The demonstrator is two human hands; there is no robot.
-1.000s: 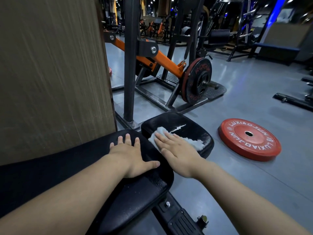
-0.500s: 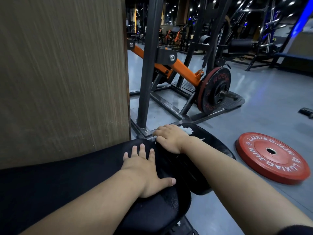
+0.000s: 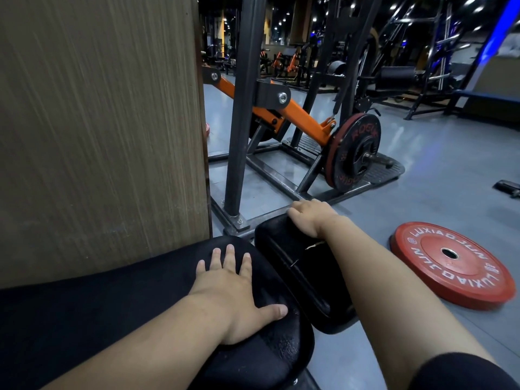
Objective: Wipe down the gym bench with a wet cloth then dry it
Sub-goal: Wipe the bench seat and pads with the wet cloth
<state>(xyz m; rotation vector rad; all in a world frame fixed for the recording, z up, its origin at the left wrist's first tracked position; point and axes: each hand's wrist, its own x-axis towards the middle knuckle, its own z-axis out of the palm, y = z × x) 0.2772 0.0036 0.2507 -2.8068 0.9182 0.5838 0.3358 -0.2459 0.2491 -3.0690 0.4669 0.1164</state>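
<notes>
Standing over a black padded desk (image 3: 126, 311), looking down along both bare forearms. Pressing the left hand (image 3: 236, 288) palm-down on the long pad near its rounded end, with fingers (image 3: 229, 257) straight and apart and the thumb out to the right along the pad. Gripping nothing there, only resting flat.

Reaching with the right hand (image 3: 311, 218) across the smaller seat pad (image 3: 284, 249), just beyond the long pad and parted from it by a narrow gap. Curling those fingers together over the far rim of the seat pad, knuckles up, forearm lying across the pad. Cannot tell whether clamped on anything: no cloth in plain sight, and cannot say whether hidden under that hand. Only a thin pale streak (image 3: 315, 244) on the seat pad beside the wrist, too small to name. A dark sleeve (image 3: 464, 372) on the right upper arm, at the bottom corner.

To the left, right against the desk, a tall wood-grain panel (image 3: 98, 122). Beyond the seat pad, a black-framed machine with an orange arm (image 3: 298, 114), loaded with an upright black and red plate (image 3: 353, 153). On the grey floor (image 3: 436, 170) to the right, near the seat pad yet apart from it, a red plate (image 3: 453, 264) lying flat, white lettering up.
</notes>
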